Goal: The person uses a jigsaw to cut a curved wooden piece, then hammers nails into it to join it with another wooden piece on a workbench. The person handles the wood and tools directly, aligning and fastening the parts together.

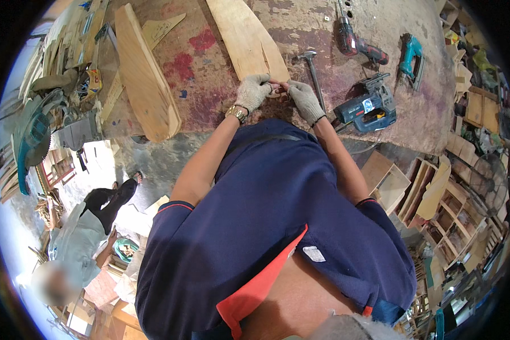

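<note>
A pale curved wooden board (248, 42) with a split along its grain lies on the worn workbench (300, 39), its near end toward me. My left hand (251, 93), in a grey fingerless glove, is at that end with its fingers pinched. Close beside it, my right hand (302, 100), gloved alike, is also closed, and the fingertips of both nearly meet. Whatever small thing lies between them is too small to make out. A hammer (313, 73) rests just right of my right hand.
A jigsaw (370, 107), a cordless drill (354, 44) and a teal power tool (409, 56) lie to the right. Thick shaped boards (144, 79) lie left, with a circular saw (37, 136) beyond the bench. Another person (76, 243) is at lower left. Wooden frames (447, 221) are stacked at right.
</note>
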Demonstrator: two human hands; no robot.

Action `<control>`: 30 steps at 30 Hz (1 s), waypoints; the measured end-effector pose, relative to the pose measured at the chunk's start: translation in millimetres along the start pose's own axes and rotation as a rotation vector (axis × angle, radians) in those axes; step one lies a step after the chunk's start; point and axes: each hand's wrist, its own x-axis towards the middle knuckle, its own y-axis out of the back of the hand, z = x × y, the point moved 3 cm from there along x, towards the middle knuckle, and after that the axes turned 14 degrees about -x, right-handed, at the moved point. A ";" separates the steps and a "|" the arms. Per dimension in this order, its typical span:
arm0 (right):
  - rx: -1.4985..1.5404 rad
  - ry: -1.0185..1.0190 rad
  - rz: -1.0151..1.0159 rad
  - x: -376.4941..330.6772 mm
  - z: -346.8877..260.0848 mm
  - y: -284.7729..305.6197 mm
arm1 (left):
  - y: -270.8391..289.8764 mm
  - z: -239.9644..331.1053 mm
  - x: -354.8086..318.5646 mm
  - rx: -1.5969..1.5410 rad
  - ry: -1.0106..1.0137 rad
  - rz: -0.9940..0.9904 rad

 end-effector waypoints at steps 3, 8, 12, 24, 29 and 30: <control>-0.195 0.128 0.134 3.7 2.8 13.0 | 12.4 5.5 11.3 0.052 0.017 0.213; -0.309 0.055 0.305 -1.0 3.3 32.4 | 30.1 16.5 41.2 0.286 -0.225 0.315; -0.598 0.134 0.435 -11.7 -3.7 38.9 | 32.6 12.3 56.5 0.175 -0.250 0.376; -1.118 0.110 0.640 -12.9 -8.6 45.2 | 29.2 11.9 56.3 0.214 -0.114 0.326; -1.124 0.120 0.633 -13.0 -4.4 49.8 | 26.8 11.5 52.7 0.275 -0.171 0.358; -1.125 0.127 0.637 -13.2 -2.9 50.8 | 26.2 11.9 52.7 0.292 -0.184 0.344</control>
